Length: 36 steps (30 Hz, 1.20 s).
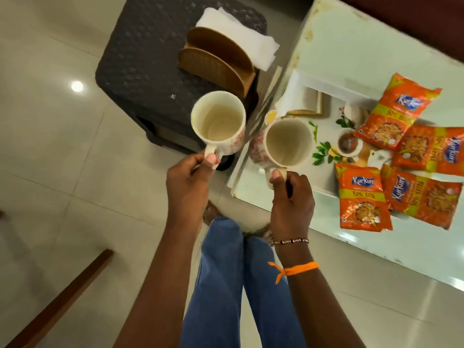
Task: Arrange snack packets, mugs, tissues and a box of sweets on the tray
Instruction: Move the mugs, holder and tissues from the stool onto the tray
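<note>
Jeans (221, 285) fill the bottom of the view, with both forearms reaching forward above them. An orange thread (298, 268) and a beaded bracelet (291, 241) circle the right wrist.

The left hand (187, 183) grips the handle of the left mug (218, 123), thumb pressed on top of the handle. This mug is upright, mouth facing up, handle pointing back toward the person, and it is held over the tiled floor (50, 146) at the near edge of a dark stool (140, 64). The right hand (292, 199) grips the handle of the right mug (287, 144) the same way; it too is upright and empty, handle toward the person, held over the near-left corner of the tray (251, 184).

The tray lies on a pale glass table (364, 54). Four orange snack packets (361, 197) lie flat at its right side, partly overlapping; the nearest one has its long axis running toward the person, two others lie roughly crosswise. A folded stack of tissues (298, 96) sits at the tray's far-left part.

Farther off, on the stool, a brown napkin holder (216, 64) stands upright with more white tissue paper (238, 38) behind it.
</note>
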{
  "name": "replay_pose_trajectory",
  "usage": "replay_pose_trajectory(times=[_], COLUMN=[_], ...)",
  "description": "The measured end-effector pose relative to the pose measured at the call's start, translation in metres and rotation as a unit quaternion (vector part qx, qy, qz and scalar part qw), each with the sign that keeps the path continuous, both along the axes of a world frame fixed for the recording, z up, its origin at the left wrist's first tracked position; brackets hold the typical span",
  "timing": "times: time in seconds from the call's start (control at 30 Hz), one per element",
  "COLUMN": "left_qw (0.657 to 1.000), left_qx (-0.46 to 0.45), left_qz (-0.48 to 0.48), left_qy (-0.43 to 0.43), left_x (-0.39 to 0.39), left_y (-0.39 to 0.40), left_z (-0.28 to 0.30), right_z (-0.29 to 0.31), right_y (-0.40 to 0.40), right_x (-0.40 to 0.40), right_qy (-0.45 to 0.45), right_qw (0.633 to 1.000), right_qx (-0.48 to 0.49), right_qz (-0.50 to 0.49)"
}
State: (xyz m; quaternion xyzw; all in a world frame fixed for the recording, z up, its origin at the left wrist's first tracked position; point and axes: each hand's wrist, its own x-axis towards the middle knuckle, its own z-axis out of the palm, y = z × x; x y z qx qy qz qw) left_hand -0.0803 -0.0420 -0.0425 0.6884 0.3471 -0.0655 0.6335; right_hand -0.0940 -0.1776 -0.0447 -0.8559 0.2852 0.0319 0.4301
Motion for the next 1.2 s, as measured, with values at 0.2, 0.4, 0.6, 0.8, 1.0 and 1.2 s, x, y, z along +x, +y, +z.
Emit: replay_pose_trajectory(times=[0.2,0.4,0.6,0.8,1.0,1.2], left_qw=[0.996,0.993,0.995,0.989,0.987,0.956], left_qx=[0.049,0.062,0.038,0.051,0.138,0.235], left_qz=[-0.074,-0.097,-0.086,-0.129,-0.068,-0.165], left_qy=[-0.008,-0.004,0.026,0.055,0.036,-0.066], left_x=[-0.002,-0.001,-0.01,-0.02,-0.026,-0.042], left_y=[-0.068,-0.123,-0.136,-0.138,-0.154,-0.181], left_z=[0.001,-0.011,-0.031,-0.038,-0.029,-0.005], right_z=[-0.009,-0.034,-0.046,-0.044,-0.038,-0.049], right_y=[-0.068,-0.107,-0.119,-0.132,-0.184,-0.229], right_x=[-0.004,-0.003,-0.016,-0.022,-0.038,-0.041], right_qy=[0.025,0.061,0.063,0.056,0.032,0.116], right_qw=[0.998,0.995,0.997,0.997,0.976,0.94], right_qx=[-0.032,-0.044,-0.028,0.045,-0.041,0.051], right_qz=[-0.057,-0.068,-0.042,-0.002,-0.213,-0.316])
